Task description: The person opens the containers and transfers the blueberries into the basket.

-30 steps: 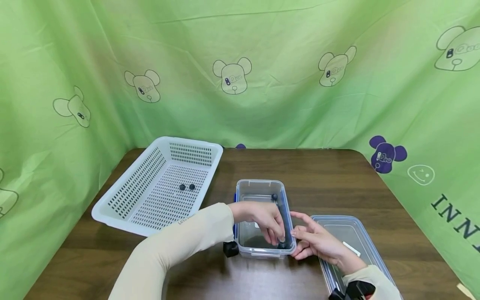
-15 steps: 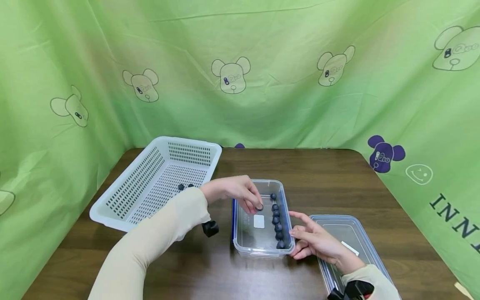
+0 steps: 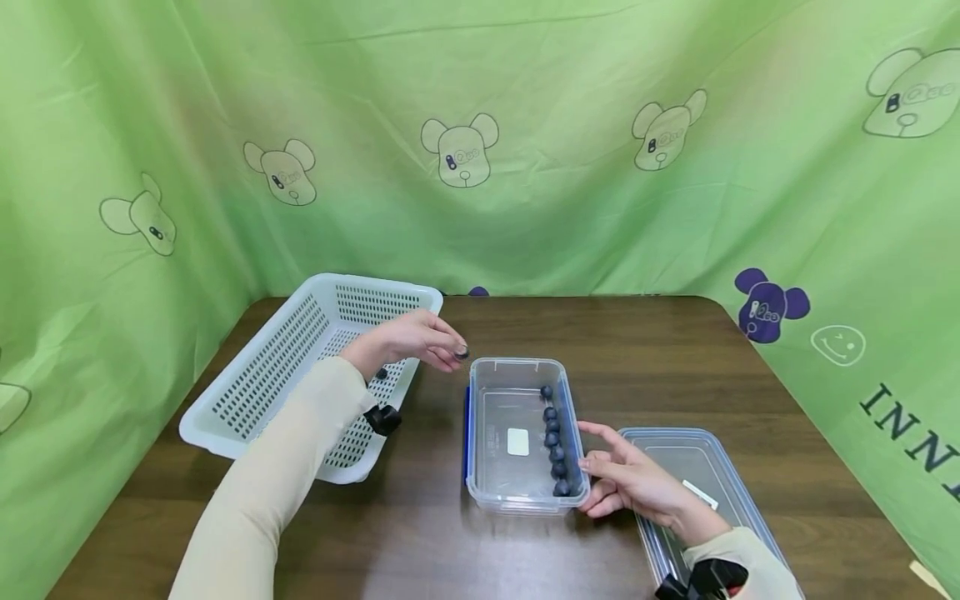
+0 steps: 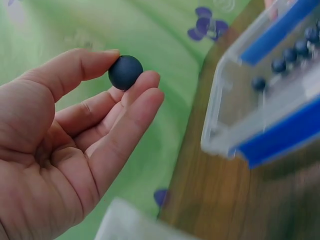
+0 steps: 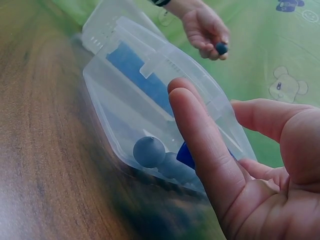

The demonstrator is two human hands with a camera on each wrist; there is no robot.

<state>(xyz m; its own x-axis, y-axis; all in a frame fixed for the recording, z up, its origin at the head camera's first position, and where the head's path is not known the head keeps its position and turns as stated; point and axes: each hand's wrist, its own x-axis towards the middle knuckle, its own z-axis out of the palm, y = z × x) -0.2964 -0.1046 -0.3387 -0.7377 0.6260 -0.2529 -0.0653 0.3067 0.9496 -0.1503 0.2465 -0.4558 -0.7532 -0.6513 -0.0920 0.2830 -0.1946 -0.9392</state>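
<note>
My left hand (image 3: pixel 420 337) pinches a small, smooth dark blue ball (image 4: pixel 125 72) between thumb and fingertips. It is raised over the right rim of the white slotted basket (image 3: pixel 255 400). Several similar balls (image 3: pixel 557 454) lie in a row along the right wall of a clear plastic box (image 3: pixel 491 492), which has a white square label on its floor. My right hand (image 3: pixel 637 483) touches the box's right side with fairly straight fingers, and a blue latch (image 5: pixel 186 155) shows behind one of them. Another dark ball (image 3: pixel 382 374) lies in the basket, partly behind the left wrist.
A clear lid (image 3: pixel 690 458) lies on the brown wooden table (image 3: pixel 630 350), partly under the right forearm. On the box's left side a blue latch (image 3: pixel 467 437) hangs down. Green printed cloth (image 3: pixel 555 225) stands behind the table and along its sides.
My left hand has come up out of the box and moved left toward the basket, still pinching a ball. The row in the box is now uncovered. My right hand stays at the box.
</note>
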